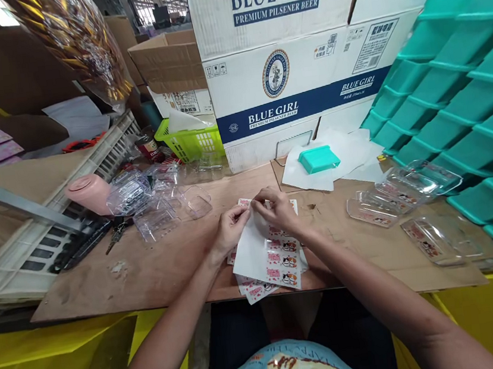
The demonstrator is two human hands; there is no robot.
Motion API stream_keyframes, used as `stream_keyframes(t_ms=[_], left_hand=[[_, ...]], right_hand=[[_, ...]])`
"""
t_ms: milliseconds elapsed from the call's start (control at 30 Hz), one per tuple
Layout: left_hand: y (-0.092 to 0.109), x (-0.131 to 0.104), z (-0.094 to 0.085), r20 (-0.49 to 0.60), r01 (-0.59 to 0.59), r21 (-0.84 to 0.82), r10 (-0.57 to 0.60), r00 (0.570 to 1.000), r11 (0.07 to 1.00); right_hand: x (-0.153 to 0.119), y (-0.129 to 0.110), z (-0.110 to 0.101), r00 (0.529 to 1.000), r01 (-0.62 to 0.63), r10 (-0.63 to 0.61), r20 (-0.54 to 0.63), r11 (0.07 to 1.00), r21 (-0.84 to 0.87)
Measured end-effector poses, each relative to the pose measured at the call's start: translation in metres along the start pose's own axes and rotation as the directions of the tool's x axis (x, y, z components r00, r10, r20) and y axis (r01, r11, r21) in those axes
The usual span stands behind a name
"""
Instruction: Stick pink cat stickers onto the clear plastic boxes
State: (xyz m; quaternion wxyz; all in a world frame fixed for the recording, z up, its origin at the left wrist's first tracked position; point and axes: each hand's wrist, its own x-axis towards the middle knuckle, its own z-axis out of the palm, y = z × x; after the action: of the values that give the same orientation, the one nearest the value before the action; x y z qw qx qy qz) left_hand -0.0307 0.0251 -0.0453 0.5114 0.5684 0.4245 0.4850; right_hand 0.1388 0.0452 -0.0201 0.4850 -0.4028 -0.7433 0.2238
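Note:
Several sticker sheets [282,268] printed with cartoon cats and pink lettering lie stacked at the table's front edge. The left part of the top sheet is plain white. At its upper edge my left hand [232,227] pinches the sheet between thumb and fingers. Right beside it, my right hand [275,208] is closed at the same edge, fingertips together. Whether a sticker is between the right fingertips is too small to tell. To the right lie clear plastic covers [373,208], some bearing cat stickers. More clear plastic pieces [156,216] are heaped on the left.
Stacked turquoise trays [465,98] rise at the right. A turquoise box [319,159] sits on white paper at the back. White beer cartons [297,82] wall off the far side. A green basket [191,140], pink cup [88,192], keys [117,235] and white crate [35,258] stand leftward.

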Motion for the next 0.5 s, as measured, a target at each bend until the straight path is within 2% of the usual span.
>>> stream_keyframes(t_ms=[67,167,233,267,333,400,467,500], left_hand=[[-0.005,0.001,-0.004,-0.029,0.008,0.034,-0.007,1.0,0.999],[-0.005,0.002,-0.007,-0.133,-0.019,0.098,0.032,0.991,0.995],[0.0,0.002,-0.001,-0.185,-0.056,0.138,0.081,0.979,0.989],[0.004,0.002,0.005,-0.175,-0.07,0.139,0.094,0.98,0.988],[0.015,0.002,0.019,-0.075,-0.057,0.022,0.059,0.995,0.998],[0.026,0.003,0.031,0.036,0.01,-0.197,-0.003,0.999,0.98],[0.034,0.003,0.035,0.065,0.071,-0.373,-0.05,0.997,0.925],[0.037,0.002,0.034,0.052,0.083,-0.417,-0.068,0.996,0.905]], right_hand=[[0.002,0.009,-0.004,0.991,-0.067,0.069,-0.115,0.998,0.016],[0.008,0.015,-0.018,0.948,-0.126,0.128,-0.291,0.992,0.024],[0.011,0.01,-0.025,0.917,-0.13,0.122,-0.379,0.992,0.004],[0.01,0.005,-0.026,0.911,-0.12,0.103,-0.399,0.993,-0.017],[0.006,-0.009,-0.023,0.939,-0.056,0.016,-0.343,0.993,-0.106],[-0.002,-0.021,-0.018,0.979,0.067,-0.104,-0.175,0.977,-0.202],[-0.01,-0.028,-0.016,0.984,0.17,-0.178,-0.023,0.965,-0.198],[-0.013,-0.029,-0.017,0.986,0.161,-0.165,-0.011,0.976,-0.147]])
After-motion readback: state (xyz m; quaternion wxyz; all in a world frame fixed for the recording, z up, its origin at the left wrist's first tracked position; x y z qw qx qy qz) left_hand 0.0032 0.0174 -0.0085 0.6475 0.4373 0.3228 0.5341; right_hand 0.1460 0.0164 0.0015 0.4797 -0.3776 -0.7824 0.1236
